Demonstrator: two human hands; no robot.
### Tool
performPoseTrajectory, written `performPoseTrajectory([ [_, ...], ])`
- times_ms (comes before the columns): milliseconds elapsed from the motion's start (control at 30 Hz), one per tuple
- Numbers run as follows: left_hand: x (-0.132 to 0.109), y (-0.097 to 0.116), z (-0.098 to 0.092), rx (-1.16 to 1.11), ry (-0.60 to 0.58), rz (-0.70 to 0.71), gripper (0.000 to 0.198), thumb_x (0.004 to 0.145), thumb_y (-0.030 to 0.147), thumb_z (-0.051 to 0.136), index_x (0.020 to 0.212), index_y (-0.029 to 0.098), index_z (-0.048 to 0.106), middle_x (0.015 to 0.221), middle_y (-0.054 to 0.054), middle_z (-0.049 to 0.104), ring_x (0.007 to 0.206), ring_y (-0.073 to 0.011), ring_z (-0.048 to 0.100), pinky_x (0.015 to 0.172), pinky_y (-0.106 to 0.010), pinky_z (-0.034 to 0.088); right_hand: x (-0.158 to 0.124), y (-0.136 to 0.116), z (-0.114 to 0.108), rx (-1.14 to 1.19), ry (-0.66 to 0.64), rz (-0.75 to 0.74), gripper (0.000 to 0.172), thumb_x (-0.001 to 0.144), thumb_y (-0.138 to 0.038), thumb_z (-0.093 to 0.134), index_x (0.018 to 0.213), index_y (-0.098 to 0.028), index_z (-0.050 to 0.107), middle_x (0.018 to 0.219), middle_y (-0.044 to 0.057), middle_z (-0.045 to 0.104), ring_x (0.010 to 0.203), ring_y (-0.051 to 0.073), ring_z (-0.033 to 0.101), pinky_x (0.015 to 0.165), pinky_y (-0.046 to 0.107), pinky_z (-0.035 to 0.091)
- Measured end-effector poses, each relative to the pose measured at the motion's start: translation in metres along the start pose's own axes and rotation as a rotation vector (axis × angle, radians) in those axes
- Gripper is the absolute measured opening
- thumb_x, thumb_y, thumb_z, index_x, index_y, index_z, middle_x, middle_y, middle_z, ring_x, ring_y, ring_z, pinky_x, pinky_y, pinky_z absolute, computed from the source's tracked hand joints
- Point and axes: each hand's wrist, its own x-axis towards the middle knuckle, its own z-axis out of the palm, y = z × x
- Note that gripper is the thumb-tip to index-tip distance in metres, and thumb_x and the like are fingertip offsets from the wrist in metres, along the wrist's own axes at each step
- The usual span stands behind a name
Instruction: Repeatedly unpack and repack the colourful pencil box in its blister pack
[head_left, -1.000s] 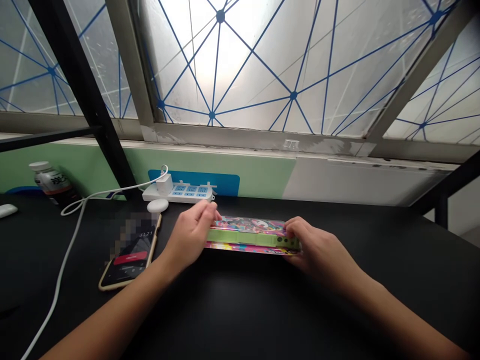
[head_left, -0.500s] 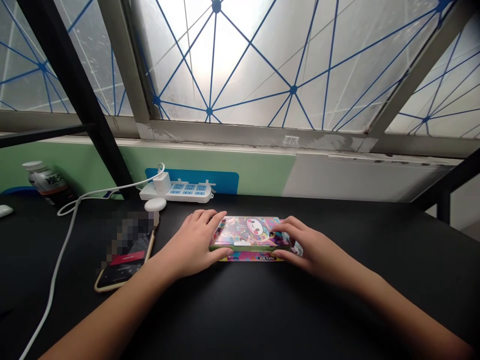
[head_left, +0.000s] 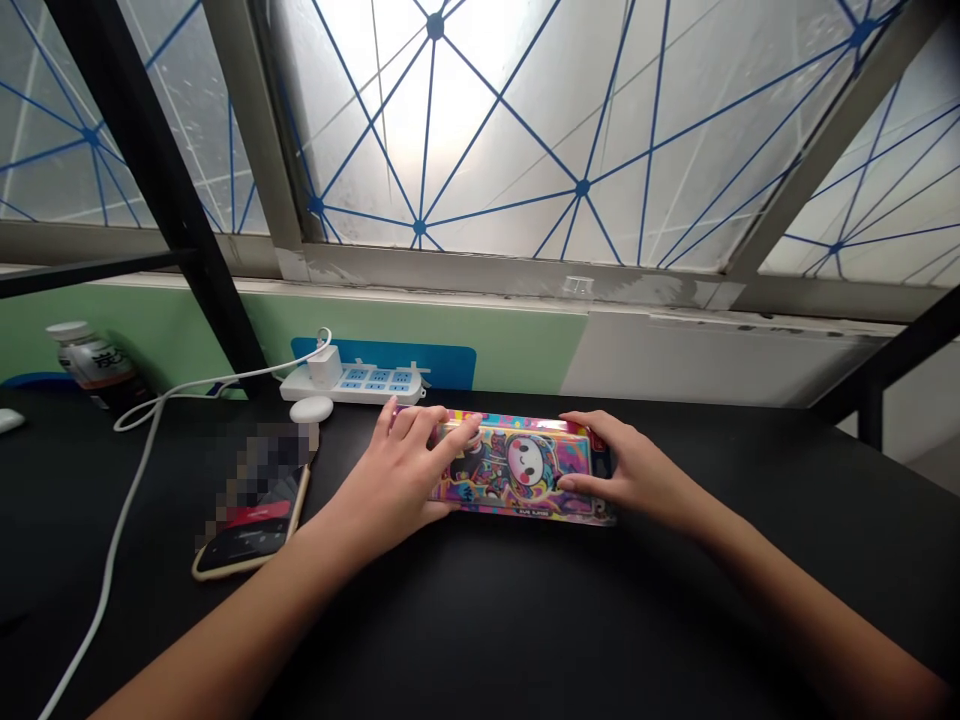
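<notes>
Step in hand reads as steadying: patterned box (head_left: 517,472) sits between left hand (head_left: 403,462) and right hand (head_left: 636,468), each grip closed around one end, contact with table (head_left: 480,625) unclear, phone (head_left: 251,530) left of the left grip; next move probably calls for even support.

A desk nook, home or office unclear: a black worktop (head_left: 480,620), far edge along a wall (head_left: 525,345) below a window (head_left: 495,130), bearing phone (head_left: 259,512), bottle (head_left: 94,365), power strip (head_left: 352,386).
</notes>
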Motion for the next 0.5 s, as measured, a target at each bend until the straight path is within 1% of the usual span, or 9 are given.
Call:
performPoseTrajectory([
  [33, 0.000, 0.001, 0.000, 0.004, 0.012, 0.007, 0.092, 0.073, 0.041, 0.082, 0.151, 0.026, 0.034, 0.135, -0.013, 0.050, 0.129, -0.0343, 0.043, 0.118, -0.061, 0.011, 0.000, -0.001, -0.003, -0.016, 0.018, -0.013, 0.065, 0.075, -0.059, 0.074, 0.127, -0.023, 0.055, 0.119, 0.011, 0.065, 0.101, 0.028, 0.065, 0.083, 0.041, 0.057],
  [100, 0.001, 0.003, -0.002, 0.002, 0.048, 0.012, 0.097, 0.073, 0.060, 0.077, 0.152, 0.025, 0.033, 0.136, -0.014, 0.051, 0.130, -0.0359, 0.043, 0.118, -0.063, 0.009, -0.002, -0.003, -0.007, -0.059, 0.075, -0.041, 0.065, 0.070, -0.059, 0.078, 0.120, -0.023, 0.057, 0.111, 0.010, 0.067, 0.096, 0.028, 0.066, 0.079, 0.040, 0.057],
  [133, 0.002, 0.004, -0.003, 0.007, 0.075, 0.006, 0.096, 0.076, 0.065, 0.072, 0.153, 0.024, 0.032, 0.139, -0.016, 0.050, 0.132, -0.0368, 0.041, 0.118, -0.063, 0.007, -0.003, -0.004, -0.008, -0.085, 0.109, -0.054, 0.066, 0.068, -0.059, 0.080, 0.118, -0.023, 0.057, 0.109, 0.009, 0.067, 0.095, 0.029, 0.065, 0.078, 0.040, 0.057],
  [167, 0.003, 0.004, -0.005, 0.017, 0.105, -0.006, 0.091, 0.079, 0.065, 0.069, 0.152, 0.023, 0.033, 0.142, -0.017, 0.048, 0.134, -0.0373, 0.040, 0.118, -0.063, 0.006, -0.004, -0.005, -0.009, -0.112, 0.146, -0.071, 0.066, 0.067, -0.059, 0.081, 0.116, -0.023, 0.057, 0.108, 0.009, 0.067, 0.096, 0.029, 0.065, 0.080, 0.042, 0.056],
  [233, 0.004, 0.003, -0.008, 0.037, 0.145, -0.038, 0.074, 0.087, 0.054, 0.065, 0.149, 0.023, 0.038, 0.144, -0.016, 0.050, 0.135, -0.0365, 0.041, 0.118, -0.064, 0.004, -0.007, -0.008, -0.009, -0.169, 0.220, -0.129, 0.060, 0.068, -0.057, 0.081, 0.111, -0.025, 0.057, 0.103, 0.007, 0.068, 0.095, 0.029, 0.066, 0.088, 0.046, 0.053],
  [300, 0.004, 0.002, -0.012, 0.034, 0.128, -0.051, 0.053, 0.091, 0.043, 0.064, 0.139, 0.025, 0.049, 0.134, -0.013, 0.060, 0.125, -0.0336, 0.052, 0.118, -0.064, 0.004, -0.011, -0.013, -0.008, -0.228, 0.260, -0.213, 0.047, 0.074, -0.052, 0.079, 0.106, -0.026, 0.057, 0.096, 0.004, 0.070, 0.089, 0.027, 0.067, 0.099, 0.051, 0.046],
  [333, 0.004, 0.001, -0.013, 0.024, 0.102, -0.050, 0.044, 0.092, 0.040, 0.064, 0.132, 0.025, 0.053, 0.126, -0.011, 0.065, 0.117, -0.0318, 0.058, 0.118, -0.064, 0.007, -0.012, -0.016, -0.006, -0.257, 0.263, -0.257, 0.040, 0.078, -0.048, 0.077, 0.105, -0.027, 0.057, 0.094, 0.003, 0.071, 0.085, 0.025, 0.068, 0.102, 0.052, 0.043],
  [400, 0.004, 0.001, -0.013, 0.015, 0.045, -0.042, 0.030, 0.091, 0.034, 0.066, 0.119, 0.024, 0.059, 0.114, -0.009, 0.070, 0.105, -0.0290, 0.064, 0.116, -0.060, 0.018, -0.014, -0.022, -0.001, -0.311, 0.240, -0.319, 0.029, 0.086, -0.040, 0.071, 0.106, -0.027, 0.056, 0.093, 0.002, 0.072, 0.081, 0.023, 0.069, 0.105, 0.052, 0.040],
  [500, 0.003, 0.005, -0.011, 0.054, -0.032, -0.026, 0.025, 0.088, 0.025, 0.069, 0.110, 0.020, 0.059, 0.112, -0.011, 0.070, 0.104, -0.0297, 0.065, 0.110, -0.054, 0.033, -0.016, -0.032, 0.009, -0.383, 0.170, -0.365, 0.022, 0.092, -0.031, 0.062, 0.112, -0.025, 0.057, 0.103, 0.005, 0.074, 0.085, 0.024, 0.070, 0.100, 0.050, 0.045],
])
